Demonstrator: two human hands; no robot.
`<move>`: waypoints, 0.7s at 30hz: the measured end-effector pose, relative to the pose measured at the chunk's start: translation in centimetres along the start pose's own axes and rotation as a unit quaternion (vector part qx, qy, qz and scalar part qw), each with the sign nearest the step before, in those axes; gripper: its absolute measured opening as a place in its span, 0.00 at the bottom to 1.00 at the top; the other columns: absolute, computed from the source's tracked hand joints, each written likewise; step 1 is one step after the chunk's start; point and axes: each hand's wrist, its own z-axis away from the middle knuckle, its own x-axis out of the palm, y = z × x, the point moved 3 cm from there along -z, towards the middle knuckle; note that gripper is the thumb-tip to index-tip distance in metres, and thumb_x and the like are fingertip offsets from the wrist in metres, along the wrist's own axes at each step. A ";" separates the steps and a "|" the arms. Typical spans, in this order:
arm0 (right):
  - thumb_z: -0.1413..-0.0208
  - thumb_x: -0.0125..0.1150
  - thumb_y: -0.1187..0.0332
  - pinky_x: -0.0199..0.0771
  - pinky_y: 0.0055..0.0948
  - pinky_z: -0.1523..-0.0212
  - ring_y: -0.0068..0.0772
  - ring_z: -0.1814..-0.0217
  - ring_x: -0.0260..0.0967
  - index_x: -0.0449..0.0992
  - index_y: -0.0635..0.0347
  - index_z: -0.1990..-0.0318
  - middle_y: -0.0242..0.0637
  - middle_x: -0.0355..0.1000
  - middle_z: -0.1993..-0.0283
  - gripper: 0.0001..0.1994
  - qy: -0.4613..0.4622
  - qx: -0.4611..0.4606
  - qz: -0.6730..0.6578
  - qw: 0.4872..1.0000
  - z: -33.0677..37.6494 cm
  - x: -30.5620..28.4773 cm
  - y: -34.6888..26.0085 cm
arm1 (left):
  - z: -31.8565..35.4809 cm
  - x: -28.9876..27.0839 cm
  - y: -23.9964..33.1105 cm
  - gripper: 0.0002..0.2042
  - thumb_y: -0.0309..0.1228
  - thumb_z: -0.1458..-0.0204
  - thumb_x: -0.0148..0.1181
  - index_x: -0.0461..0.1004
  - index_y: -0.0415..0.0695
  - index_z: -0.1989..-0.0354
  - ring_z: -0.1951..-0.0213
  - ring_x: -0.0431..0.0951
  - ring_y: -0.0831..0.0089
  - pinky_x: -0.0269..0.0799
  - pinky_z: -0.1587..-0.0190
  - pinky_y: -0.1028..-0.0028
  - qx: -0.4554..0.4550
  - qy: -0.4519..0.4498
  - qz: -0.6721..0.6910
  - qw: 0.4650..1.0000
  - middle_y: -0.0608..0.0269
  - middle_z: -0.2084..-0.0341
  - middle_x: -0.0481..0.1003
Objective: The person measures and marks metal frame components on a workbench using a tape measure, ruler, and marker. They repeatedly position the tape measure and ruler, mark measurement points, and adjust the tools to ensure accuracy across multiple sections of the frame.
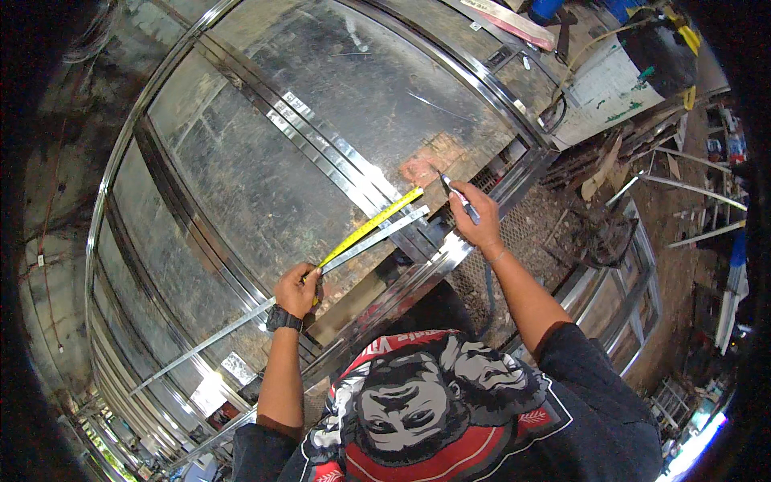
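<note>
My left hand (pixel 297 289), with a dark watch at the wrist, is closed round a tape measure at the near side of the workbench (pixel 233 161). Its yellow blade (pixel 365 229) runs out toward the upper right; most of the case is hidden in my fingers. Just below the blade lies a thin silvery metal bar (pixel 377 236), which passes under my left hand and on to the lower left. A marker pen (pixel 460 198) is gripped in my right hand (pixel 479 221), its dark tip pointing up and left, beyond the ends of the blade and bar.
Shiny metal rails (pixel 321 149) cross the bench, and a long metal frame (pixel 474 68) edges its far side. A reddish worn patch (pixel 432 161) marks the surface. A white panel (pixel 606 100) stands at the upper right. Welded metal frames (pixel 618 289) rest on the right.
</note>
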 end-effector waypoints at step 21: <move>0.33 0.64 0.70 0.81 0.42 0.51 0.56 0.50 0.82 0.82 0.61 0.45 0.49 0.82 0.49 0.12 -0.009 0.004 0.025 1.000 -0.3 -0.4 -1.2 | -0.1 -0.1 -0.2 0.10 0.40 0.38 0.69 0.84 0.47 0.63 0.69 0.84 0.54 0.77 0.64 0.59 0.012 -0.003 -0.024 1.000 0.53 0.72 0.83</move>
